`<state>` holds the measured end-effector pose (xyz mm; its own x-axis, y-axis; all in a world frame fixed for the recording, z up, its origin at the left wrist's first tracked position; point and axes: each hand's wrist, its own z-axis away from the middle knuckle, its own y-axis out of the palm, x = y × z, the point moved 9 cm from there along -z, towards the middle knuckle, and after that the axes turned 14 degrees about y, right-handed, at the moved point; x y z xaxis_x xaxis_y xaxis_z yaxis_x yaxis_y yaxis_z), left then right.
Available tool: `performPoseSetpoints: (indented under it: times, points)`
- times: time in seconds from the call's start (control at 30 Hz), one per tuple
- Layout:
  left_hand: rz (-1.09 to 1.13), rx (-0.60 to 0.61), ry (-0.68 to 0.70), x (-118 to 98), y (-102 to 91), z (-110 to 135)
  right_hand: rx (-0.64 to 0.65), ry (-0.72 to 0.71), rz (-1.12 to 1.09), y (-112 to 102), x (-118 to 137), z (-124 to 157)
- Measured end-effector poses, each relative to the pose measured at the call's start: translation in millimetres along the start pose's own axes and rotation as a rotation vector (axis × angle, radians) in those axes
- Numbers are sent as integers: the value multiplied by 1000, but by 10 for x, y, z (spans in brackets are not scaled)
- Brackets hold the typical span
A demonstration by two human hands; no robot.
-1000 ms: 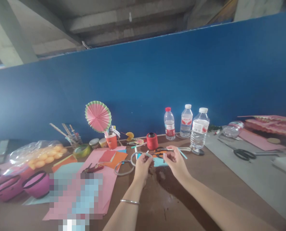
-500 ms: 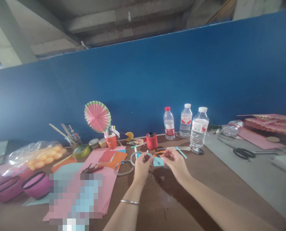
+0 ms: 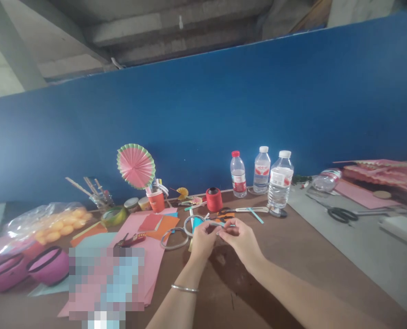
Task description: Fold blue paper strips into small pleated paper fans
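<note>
A thin metal bangle rings your left wrist. Ahead of it, your left hand and right hand have closed in since 1 s ago: then they stood apart, now their fingertips meet. Both hands pinch the paper strip, a narrow pale sliver with a teal tinge, short and nearly level, held just above the brown bench. Just beyond your left hand lie 2 grey rings. Farther back stands a red thread spool, then 3 water bottles against the blue wall.
</note>
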<state>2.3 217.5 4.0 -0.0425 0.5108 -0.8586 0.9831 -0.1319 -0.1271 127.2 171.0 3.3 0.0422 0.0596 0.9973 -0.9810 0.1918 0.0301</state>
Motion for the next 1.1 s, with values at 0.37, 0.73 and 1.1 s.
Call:
performPoseSetpoints:
  times: [0.37, 0.73, 1.1]
  points:
    - [82, 4, -12, 26, 74, 21, 16, 40, -202, -18, -61, -19]
    - [288, -133, -147, 201, -22, 19, -14, 199, -69, 7, -255, -80]
    - [469, -221, -182, 165, -71, 32, -55, 174, -116, -85, -227, -116]
